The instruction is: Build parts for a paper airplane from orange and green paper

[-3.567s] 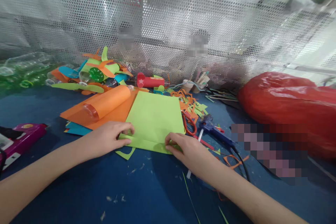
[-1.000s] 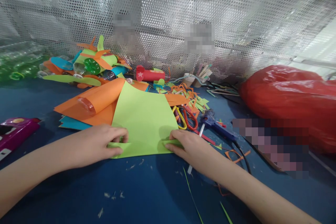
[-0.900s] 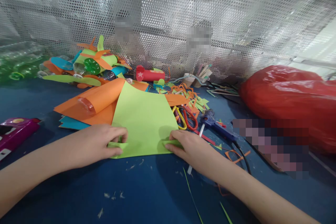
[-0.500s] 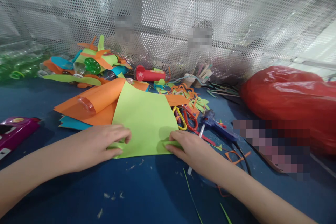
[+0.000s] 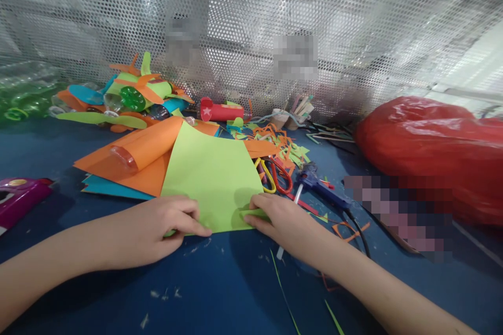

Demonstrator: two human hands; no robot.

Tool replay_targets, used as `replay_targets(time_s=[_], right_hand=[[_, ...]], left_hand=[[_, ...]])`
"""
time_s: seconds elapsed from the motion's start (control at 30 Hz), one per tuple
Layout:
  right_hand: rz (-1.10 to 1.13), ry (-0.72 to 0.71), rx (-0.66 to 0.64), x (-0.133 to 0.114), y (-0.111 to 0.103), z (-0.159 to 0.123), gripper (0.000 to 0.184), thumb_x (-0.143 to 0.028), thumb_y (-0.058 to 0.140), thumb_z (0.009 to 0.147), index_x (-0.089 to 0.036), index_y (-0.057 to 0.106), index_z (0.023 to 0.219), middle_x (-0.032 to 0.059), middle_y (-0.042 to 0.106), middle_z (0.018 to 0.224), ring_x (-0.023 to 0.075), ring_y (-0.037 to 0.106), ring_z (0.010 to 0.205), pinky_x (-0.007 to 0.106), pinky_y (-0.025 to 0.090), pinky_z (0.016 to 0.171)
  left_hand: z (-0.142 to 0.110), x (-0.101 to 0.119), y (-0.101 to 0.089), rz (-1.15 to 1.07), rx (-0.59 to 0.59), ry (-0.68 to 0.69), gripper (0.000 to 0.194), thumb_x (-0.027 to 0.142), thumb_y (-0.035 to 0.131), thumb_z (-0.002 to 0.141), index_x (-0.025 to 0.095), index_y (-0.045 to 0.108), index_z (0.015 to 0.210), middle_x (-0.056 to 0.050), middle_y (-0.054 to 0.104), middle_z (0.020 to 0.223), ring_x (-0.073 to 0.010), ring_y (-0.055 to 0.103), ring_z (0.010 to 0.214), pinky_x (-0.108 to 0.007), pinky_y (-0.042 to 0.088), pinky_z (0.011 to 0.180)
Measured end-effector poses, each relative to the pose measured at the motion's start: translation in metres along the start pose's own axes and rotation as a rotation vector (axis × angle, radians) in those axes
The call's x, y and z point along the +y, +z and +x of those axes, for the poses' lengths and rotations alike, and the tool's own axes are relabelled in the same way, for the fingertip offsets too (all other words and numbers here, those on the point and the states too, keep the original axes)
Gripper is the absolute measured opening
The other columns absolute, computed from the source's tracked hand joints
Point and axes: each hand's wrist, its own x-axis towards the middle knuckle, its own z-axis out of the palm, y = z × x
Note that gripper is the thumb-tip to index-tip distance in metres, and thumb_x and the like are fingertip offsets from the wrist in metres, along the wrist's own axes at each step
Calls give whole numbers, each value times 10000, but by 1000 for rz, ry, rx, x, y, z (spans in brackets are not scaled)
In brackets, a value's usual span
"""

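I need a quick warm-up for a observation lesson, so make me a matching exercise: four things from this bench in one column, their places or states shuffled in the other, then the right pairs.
Things
1. Green sheet
2. Orange-wrapped bottle
3. Blue glue gun
4. Red plastic bag

Places or states
A. Has a black cord
B. At the right edge of the view
C. Touched by the left hand and the right hand
D. Lying on flat orange paper

Pairs: 1-C, 2-D, 3-A, 4-B
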Motion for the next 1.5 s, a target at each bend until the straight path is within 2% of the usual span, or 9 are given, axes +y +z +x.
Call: replay_targets(time_s=[0.17,0.3,0.4,0.5,0.63,0.7,0.93,1.5], right_hand=[[23,45,-1,2,1,-1,109,-273,561,889,-166,540,885,61,631,861,185,586,783,252,386,654],[-15,28,86,3,4,-2,176,-266,629,841,-172,516,936,56,615,866,196,569,784,274,407,655],[-100,-129,243,2,6,-4,165,-241,668,805,-184,548,904,75,584,958,223,530,909,321,428,765],[-209,-321,336,1,8,-6,42,-164,594,845,-196,603,871,71,573,960,218,501,910,349,403,804],[-174,-567,306,-1,10,-10,152,-147,519,889,-214,648,933,48,593,930,185,496,895,328,370,803],[-146,-631,281,-2,10,-10,175,-187,507,908,-222,654,994,45,598,919,177,496,896,324,362,812],[-176,-675,251,0,13,-7,221,-228,461,945,-235,664,1031,41,628,886,164,510,867,328,350,812],[-125,-644,171,0,9,-6,267,-247,417,963,-224,659,1073,51,638,933,173,517,904,336,348,813]], left_hand=[[-2,5,-1,-41,4,-32,425,114,445,839,344,664,1121,-6,610,991,-133,608,813,-201,444,704],[1,8,6,1,94,60,336,136,443,862,251,683,1066,-41,623,1005,-156,601,867,-235,453,765],[5,9,14,50,173,152,278,175,464,875,195,661,1070,-70,636,985,-189,589,893,-286,461,793],[7,7,21,112,207,226,289,213,474,886,182,635,1124,-84,634,982,-215,579,890,-327,473,771],[8,6,22,174,193,263,296,190,418,910,181,636,1110,-81,624,936,-216,573,846,-338,476,719],[8,6,21,192,184,273,298,187,412,912,176,628,1117,-82,618,930,-217,571,841,-338,475,712],[9,4,23,223,200,286,275,192,406,920,185,621,1092,-71,614,929,-205,565,826,-326,465,685],[9,0,26,306,221,316,284,214,397,935,186,594,1138,-74,607,913,-210,551,806,-330,446,672]])
